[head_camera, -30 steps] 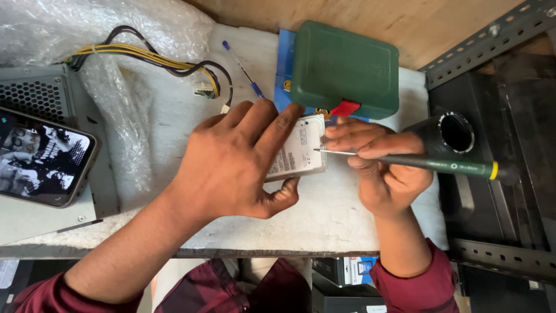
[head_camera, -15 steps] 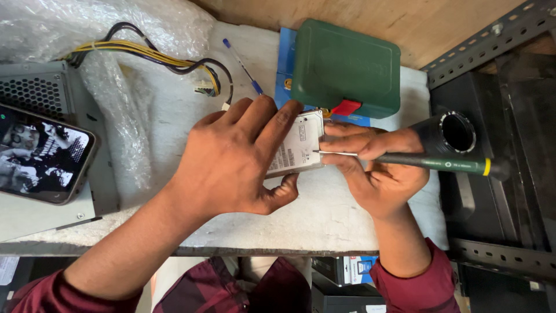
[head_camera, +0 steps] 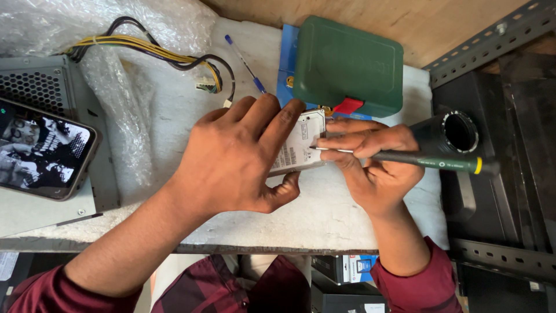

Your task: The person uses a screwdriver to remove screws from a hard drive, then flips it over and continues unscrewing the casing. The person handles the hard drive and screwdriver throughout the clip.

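Note:
A small silver hard drive (head_camera: 300, 145) with a white label lies on the white bench top (head_camera: 324, 214). My left hand (head_camera: 237, 156) lies flat over it, fingers spread on its top and thumb against its near edge. My right hand (head_camera: 370, 165) grips a dark green screwdriver (head_camera: 428, 161) with a yellow band near its end. The metal tip touches the drive's right edge. Most of the drive is hidden under my left hand.
A green plastic case (head_camera: 347, 64) on a blue box sits just behind the drive. A blue pen (head_camera: 244, 55) and a yellow-and-black cable bundle (head_camera: 156, 52) lie further back. A phone (head_camera: 43, 150) rests on a grey metal box at left. Black tube (head_camera: 457, 130) at right.
My right hand and the screwdriver have shifted slightly left, bringing the tip onto the drive's right edge. My left hand stays pressed on the drive.

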